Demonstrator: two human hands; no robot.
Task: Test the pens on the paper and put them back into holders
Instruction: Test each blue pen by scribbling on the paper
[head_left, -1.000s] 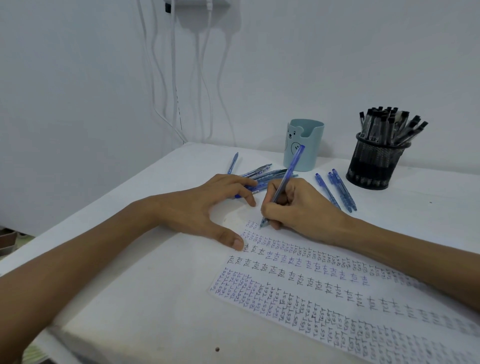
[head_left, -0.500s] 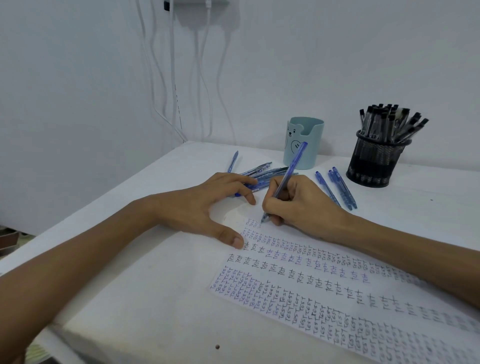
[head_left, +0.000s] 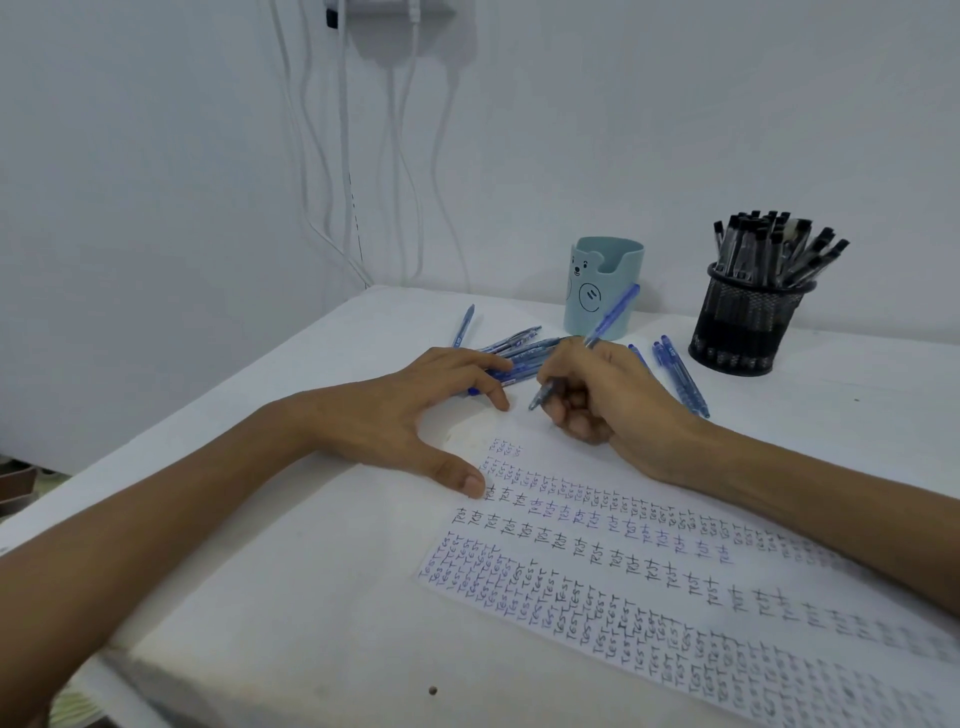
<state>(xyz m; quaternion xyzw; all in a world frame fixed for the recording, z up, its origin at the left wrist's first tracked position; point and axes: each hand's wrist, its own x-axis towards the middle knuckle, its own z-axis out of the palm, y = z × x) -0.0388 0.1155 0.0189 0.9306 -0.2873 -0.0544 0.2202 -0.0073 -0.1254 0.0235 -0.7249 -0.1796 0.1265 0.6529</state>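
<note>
Right hand (head_left: 608, 400) grips blue pen (head_left: 612, 315); left hand (head_left: 395, 410) rests on paper (head_left: 597, 603)

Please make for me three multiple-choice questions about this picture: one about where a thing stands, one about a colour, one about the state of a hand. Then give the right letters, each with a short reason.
1. Where does the black mesh holder stand?
A. Right of the light blue holder
B. Left of it
C. Between the two hands

2. What colour is the pen in the right hand?
A. Black
B. Red
C. Blue

3. How is the left hand?
A. Gripping a pen
B. Open, holding nothing
C. Curled into an empty fist

Answers: 1 A, it stands further right, by the wall; 2 C, its barrel above the hand is blue; 3 B, its fingers lie straight and the thumb is spread.
</note>
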